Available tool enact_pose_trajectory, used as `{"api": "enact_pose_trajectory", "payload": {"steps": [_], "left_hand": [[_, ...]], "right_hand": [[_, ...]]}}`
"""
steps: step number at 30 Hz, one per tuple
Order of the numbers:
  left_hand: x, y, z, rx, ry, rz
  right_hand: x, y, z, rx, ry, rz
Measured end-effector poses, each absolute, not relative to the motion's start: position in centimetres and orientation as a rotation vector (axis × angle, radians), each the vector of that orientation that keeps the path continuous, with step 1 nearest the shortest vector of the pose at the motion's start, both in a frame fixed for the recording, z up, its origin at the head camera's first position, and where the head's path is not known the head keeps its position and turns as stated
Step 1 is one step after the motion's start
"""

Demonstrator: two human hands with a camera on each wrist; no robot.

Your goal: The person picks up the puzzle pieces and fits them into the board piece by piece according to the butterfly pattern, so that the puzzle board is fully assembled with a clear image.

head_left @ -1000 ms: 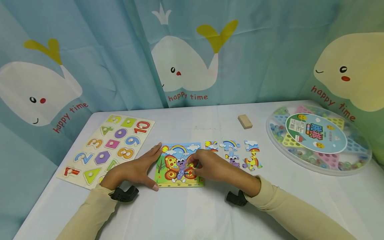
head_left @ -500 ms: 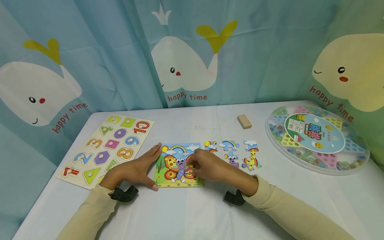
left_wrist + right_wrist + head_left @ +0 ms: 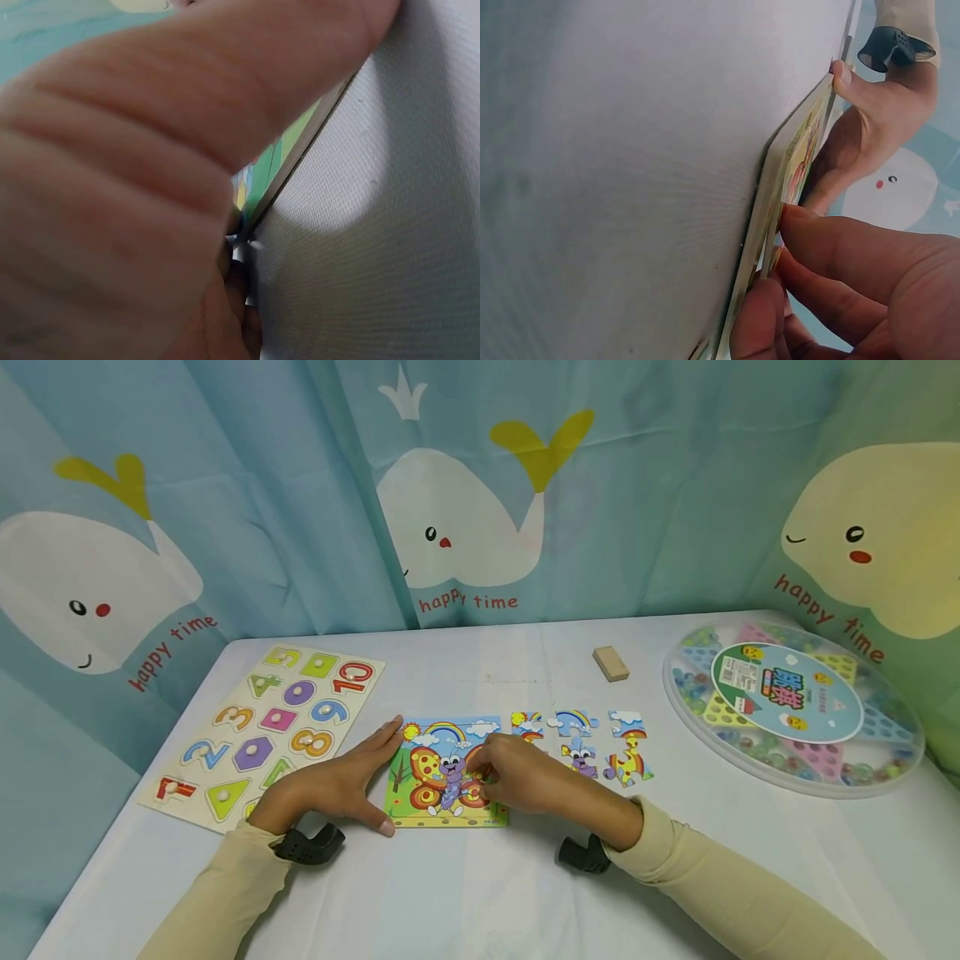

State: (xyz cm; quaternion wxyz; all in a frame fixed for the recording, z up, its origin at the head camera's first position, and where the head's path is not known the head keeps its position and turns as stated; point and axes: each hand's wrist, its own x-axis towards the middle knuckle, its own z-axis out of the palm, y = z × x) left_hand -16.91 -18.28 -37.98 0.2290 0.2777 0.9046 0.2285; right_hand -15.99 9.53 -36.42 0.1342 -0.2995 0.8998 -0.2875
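Observation:
A butterfly jigsaw puzzle [image 3: 442,772] lies flat in its frame on the white cloth in the head view. My left hand [image 3: 345,781] rests along its left edge, thumb by the near corner and fingers by the far one, spread rather than curled. At the board's right side my right hand [image 3: 525,772] pinches a puzzle piece [image 3: 769,251] between thumb and fingers, mostly hidden by the hand in the head view. Loose puzzle pieces [image 3: 576,724] lie just right of the board, including a yellow giraffe-patterned piece [image 3: 628,766].
A number-and-shape peg board [image 3: 279,720] lies left, close to my left forearm. A small wooden block [image 3: 611,663] sits behind the loose pieces. At right is a round clear Chinese checkers box [image 3: 795,706]. A whale-print curtain [image 3: 465,410] hangs behind the table.
Both hands keep practically the same places at the board. Only a very slight shift of the whole view shows.

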Motion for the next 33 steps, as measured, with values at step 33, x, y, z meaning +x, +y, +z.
{"api": "enact_pose_trajectory", "payload": {"steps": [33], "left_hand": [[-16.9,-18.4,-38.0,0.77,2.482,0.64]], "right_hand": [[-16.9,10.8,-35.3,-0.901,2.605,-0.888]]}}
